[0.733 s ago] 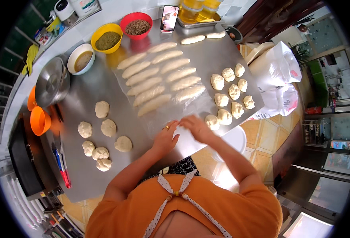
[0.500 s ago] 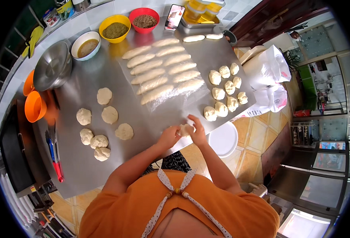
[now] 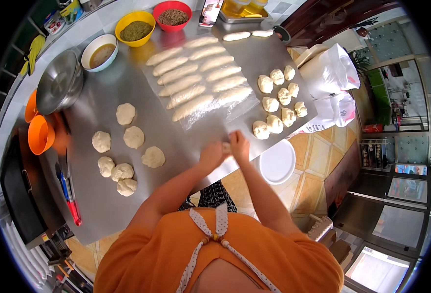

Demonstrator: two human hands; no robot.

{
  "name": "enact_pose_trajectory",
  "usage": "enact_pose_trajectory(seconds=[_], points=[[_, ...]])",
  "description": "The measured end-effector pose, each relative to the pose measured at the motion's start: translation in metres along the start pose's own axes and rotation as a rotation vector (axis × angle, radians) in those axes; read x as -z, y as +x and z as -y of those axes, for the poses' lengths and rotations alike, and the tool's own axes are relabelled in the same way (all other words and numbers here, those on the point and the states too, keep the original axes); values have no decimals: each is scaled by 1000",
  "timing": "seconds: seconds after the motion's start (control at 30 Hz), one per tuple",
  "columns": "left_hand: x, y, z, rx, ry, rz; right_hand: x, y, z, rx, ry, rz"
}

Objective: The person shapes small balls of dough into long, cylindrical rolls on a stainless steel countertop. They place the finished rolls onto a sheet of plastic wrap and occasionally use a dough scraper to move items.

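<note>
We worked at a metal table [image 3: 103, 215], its surface laid out around a plastic sheet [image 3: 240, 108].
The plastic sheet bore two columns of dough rolls [image 3: 179, 85]; left of it we saw flattish dough rounds [image 3: 125, 114], right of it knobbly dough lumps [image 3: 270, 104], and past its far side a yellow bowl [image 3: 137, 43] and a red bowl [image 3: 173, 28]. On its near side, our left hand [image 3: 212, 155] and right hand [image 3: 240, 145] met, closed on a small dough piece [image 3: 226, 148] between them, fingers hiding most of it.
</note>
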State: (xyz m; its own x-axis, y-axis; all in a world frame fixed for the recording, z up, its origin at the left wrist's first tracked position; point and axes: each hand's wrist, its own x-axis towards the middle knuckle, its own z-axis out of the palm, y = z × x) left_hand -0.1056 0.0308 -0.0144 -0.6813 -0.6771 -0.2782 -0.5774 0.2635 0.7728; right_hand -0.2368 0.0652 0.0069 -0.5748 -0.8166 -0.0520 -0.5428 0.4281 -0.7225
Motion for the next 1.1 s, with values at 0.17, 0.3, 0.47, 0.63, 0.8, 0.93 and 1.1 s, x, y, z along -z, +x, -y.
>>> enact_pose_trajectory(seconds=[0.17, 0.3, 0.47, 0.63, 0.8, 0.93, 1.1], points=[[9, -16, 13, 26, -50, 154, -18, -26, -12, 284, -429, -50], [38, 36, 9, -51, 35, -170, -27, 45, 4, 394, -396, -235], [37, 14, 5, -207, 159, -80, -16, 20, 14, 113, -198, -83], [36, -61, 7, -501, 151, -64, -23, -44, -15, 399, -442, -120], [51, 33, -29, -150, 252, -263, -30, 49, -8, 319, -379, -323], [30, 44, -38, -399, 210, -503, -21, 7, -3, 268, -343, -175], [-18, -36, -19, -460, 398, -173, 1, -93, -28, 164, -412, 142]])
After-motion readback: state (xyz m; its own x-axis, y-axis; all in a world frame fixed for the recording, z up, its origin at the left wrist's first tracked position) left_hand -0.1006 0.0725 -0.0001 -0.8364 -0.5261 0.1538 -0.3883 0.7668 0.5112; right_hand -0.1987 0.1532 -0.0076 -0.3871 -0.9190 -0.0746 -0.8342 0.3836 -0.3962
